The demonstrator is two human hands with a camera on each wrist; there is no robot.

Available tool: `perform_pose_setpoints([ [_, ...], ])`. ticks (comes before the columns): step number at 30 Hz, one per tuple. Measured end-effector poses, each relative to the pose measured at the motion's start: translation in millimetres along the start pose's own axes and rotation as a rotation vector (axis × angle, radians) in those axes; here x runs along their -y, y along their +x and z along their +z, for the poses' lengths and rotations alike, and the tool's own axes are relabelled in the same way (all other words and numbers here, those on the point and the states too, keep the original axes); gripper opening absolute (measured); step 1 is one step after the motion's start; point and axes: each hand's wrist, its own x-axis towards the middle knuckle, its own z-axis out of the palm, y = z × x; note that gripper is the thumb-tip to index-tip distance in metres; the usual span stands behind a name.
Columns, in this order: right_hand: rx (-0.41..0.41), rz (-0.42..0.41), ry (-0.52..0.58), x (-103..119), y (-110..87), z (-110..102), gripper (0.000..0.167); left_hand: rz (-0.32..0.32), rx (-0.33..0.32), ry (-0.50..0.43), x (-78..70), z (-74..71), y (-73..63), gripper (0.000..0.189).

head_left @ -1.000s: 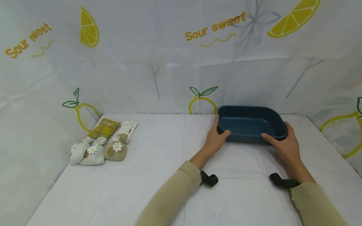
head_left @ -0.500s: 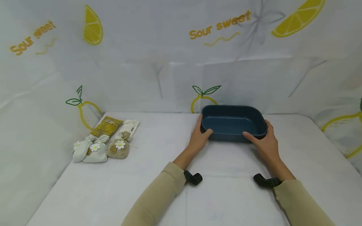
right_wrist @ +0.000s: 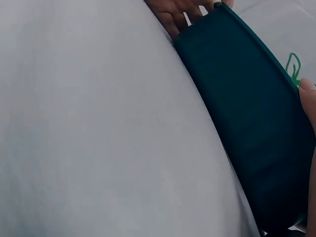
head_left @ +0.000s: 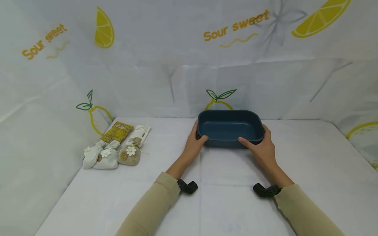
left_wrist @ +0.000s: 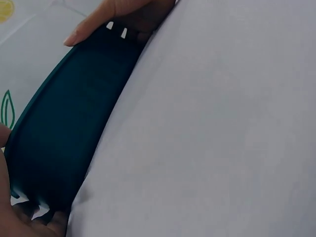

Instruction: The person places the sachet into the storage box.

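A dark blue rectangular bin with rounded corners (head_left: 228,143) is at the back of the white table, its inside facing up with nothing in it. My left hand (head_left: 193,146) grips its left end, thumb over the front rim and fingers round the side. At the opposite end my right hand (head_left: 262,149) holds it the same way. In the left wrist view the bin's front wall (left_wrist: 74,103) runs close along the tabletop, with fingers at both ends. The right wrist view shows the same wall (right_wrist: 242,108) between the two hands.
At the table's left lie a yellow packet (head_left: 117,131), a white packet (head_left: 141,133), two pale drawstring pouches (head_left: 107,160) and a tan pouch (head_left: 130,156), each pouch with a white flower. Behind the table (head_left: 165,203) hangs a lemon-print cloth (head_left: 147,65).
The bin has moved left along the back of the table, with both hands gripping its ends throughout. The head view has turned slightly, so the pouches and packets appear a bit further right.
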Motion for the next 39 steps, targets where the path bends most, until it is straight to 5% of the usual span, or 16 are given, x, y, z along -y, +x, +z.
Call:
perform_pose_setpoints([
  [7,0.072,-0.108,-0.043,12,2.5,24,0.113,0.002,-0.031,0.010,9.2,-33.6,-1.5,0.081],
  [18,0.095,-0.152,-0.061,10,2.6,30,0.108,-0.013,-0.032,0.069,12.3,-45.7,-4.8,0.080],
  [22,0.100,-0.146,-0.064,10,3.2,27,0.109,0.034,0.045,0.181,13.1,-56.5,-4.3,0.080],
  [27,0.115,-0.146,-0.057,11,1.4,24,0.109,0.167,0.105,0.315,12.5,-83.2,-0.8,0.081],
  [30,0.116,-0.149,-0.055,11,1.2,24,0.109,0.234,0.044,0.370,9.8,-104.7,3.4,0.080],
  [33,0.112,-0.157,-0.050,10,2.1,24,0.109,0.260,-0.065,0.520,8.6,-126.8,6.6,0.080],
  [36,0.109,-0.162,-0.045,9,3.0,26,0.108,0.245,-0.147,0.693,10.8,-145.8,6.3,0.082],
  [39,0.107,-0.161,-0.039,8,3.7,27,0.108,0.203,-0.189,0.747,15.1,-159.9,5.0,0.085],
])
